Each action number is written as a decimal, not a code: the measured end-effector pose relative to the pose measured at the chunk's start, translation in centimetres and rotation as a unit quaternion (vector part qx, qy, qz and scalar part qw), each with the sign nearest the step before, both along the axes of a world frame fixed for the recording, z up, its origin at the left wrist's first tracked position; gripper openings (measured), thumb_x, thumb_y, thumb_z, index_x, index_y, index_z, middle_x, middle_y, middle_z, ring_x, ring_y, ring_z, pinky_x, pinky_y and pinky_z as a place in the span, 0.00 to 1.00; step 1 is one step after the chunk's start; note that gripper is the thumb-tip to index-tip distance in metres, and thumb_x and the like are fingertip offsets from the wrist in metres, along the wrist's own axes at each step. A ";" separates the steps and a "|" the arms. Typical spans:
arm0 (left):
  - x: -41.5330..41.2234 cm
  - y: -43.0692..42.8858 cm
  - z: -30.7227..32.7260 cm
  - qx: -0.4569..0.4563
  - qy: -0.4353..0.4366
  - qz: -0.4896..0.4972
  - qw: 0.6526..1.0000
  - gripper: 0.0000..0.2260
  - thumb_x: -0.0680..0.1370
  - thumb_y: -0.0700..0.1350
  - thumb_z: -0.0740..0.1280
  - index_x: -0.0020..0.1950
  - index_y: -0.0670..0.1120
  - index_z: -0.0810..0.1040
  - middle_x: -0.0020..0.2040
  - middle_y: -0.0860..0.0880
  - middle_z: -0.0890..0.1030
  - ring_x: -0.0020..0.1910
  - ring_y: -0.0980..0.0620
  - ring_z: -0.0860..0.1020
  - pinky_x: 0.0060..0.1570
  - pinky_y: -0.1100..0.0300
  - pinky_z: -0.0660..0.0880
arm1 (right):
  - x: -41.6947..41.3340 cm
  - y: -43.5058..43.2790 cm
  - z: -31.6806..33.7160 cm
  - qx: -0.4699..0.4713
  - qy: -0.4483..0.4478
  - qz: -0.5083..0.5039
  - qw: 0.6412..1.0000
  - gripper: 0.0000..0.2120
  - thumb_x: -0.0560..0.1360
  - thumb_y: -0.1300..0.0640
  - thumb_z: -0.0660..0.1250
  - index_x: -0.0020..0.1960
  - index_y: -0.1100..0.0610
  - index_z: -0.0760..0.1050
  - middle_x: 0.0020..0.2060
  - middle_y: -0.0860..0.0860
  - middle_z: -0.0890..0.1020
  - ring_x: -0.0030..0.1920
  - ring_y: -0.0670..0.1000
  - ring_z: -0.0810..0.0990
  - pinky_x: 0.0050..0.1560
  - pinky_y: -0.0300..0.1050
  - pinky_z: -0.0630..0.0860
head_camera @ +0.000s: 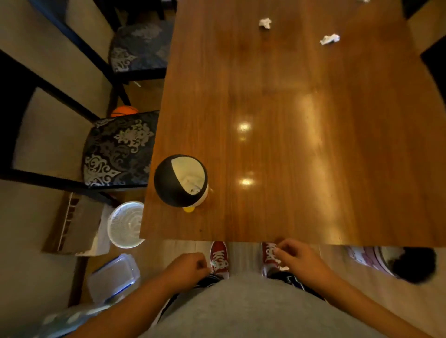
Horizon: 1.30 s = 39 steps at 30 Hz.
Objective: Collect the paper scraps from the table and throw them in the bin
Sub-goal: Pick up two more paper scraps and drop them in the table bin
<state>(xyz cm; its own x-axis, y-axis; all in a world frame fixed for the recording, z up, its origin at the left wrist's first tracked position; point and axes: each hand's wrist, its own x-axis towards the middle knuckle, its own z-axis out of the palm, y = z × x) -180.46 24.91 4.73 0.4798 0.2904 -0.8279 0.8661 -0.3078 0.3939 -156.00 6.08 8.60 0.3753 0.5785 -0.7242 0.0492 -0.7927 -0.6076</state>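
Note:
Two crumpled white paper scraps lie far off on the wooden table (301, 149): one scrap (265, 23) at the top centre, another scrap (329, 39) to its right. A third bit of white paper (363, 1) peeks in at the top edge. A small round bin (180, 181), black with a white half-open top and a yellow foot, stands on the table's near left corner with white paper inside. My left hand (187, 269) and my right hand (298, 257) hang below the table's near edge, fingers curled, holding nothing that I can see.
Two dark chairs with patterned seats, one near (118, 149) and one far (141, 47), stand along the table's left side. On the floor at left sit a white basket (125, 224), a clear plastic box (113, 277) and an orange ball (124, 111). A dark chair (436, 58) is at the right.

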 end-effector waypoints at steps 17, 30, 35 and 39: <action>9.2 -5.8 -3.6 0.017 0.039 -0.220 0.974 0.10 0.77 0.49 0.64 0.40 0.45 0.76 0.38 0.45 0.80 0.35 0.51 0.76 0.34 0.60 0.71 | -14.0 -33.1 -5.4 -0.184 0.056 -0.508 0.840 0.11 0.77 0.54 0.66 0.43 0.62 0.77 0.36 0.59 0.81 0.32 0.56 0.77 0.32 0.44 0.71; 18.9 -38.4 1.2 -0.035 -0.050 -0.393 0.918 0.07 0.79 0.49 0.64 0.46 0.47 0.77 0.43 0.48 0.80 0.41 0.54 0.79 0.36 0.62 0.72 | -24.0 -54.2 -6.6 -0.155 0.117 -0.663 0.723 0.11 0.77 0.56 0.66 0.41 0.63 0.74 0.33 0.59 0.78 0.31 0.55 0.74 0.30 0.43 0.67; 20.3 -42.2 1.2 -0.014 -0.044 -0.442 0.896 0.09 0.78 0.50 0.65 0.41 0.48 0.76 0.39 0.49 0.79 0.39 0.54 0.77 0.38 0.59 0.72 | -21.4 -57.5 -6.6 -0.125 0.105 -0.665 0.728 0.10 0.77 0.56 0.66 0.42 0.63 0.75 0.35 0.58 0.79 0.32 0.55 0.76 0.31 0.43 0.68; 22.3 -42.6 0.1 0.006 -0.020 -0.439 0.898 0.11 0.77 0.47 0.66 0.36 0.47 0.72 0.34 0.48 0.75 0.34 0.54 0.73 0.37 0.59 0.69 | -16.1 -59.9 -6.6 -0.105 0.093 -0.666 0.733 0.09 0.77 0.56 0.67 0.41 0.61 0.74 0.36 0.58 0.79 0.32 0.54 0.76 0.31 0.43 0.68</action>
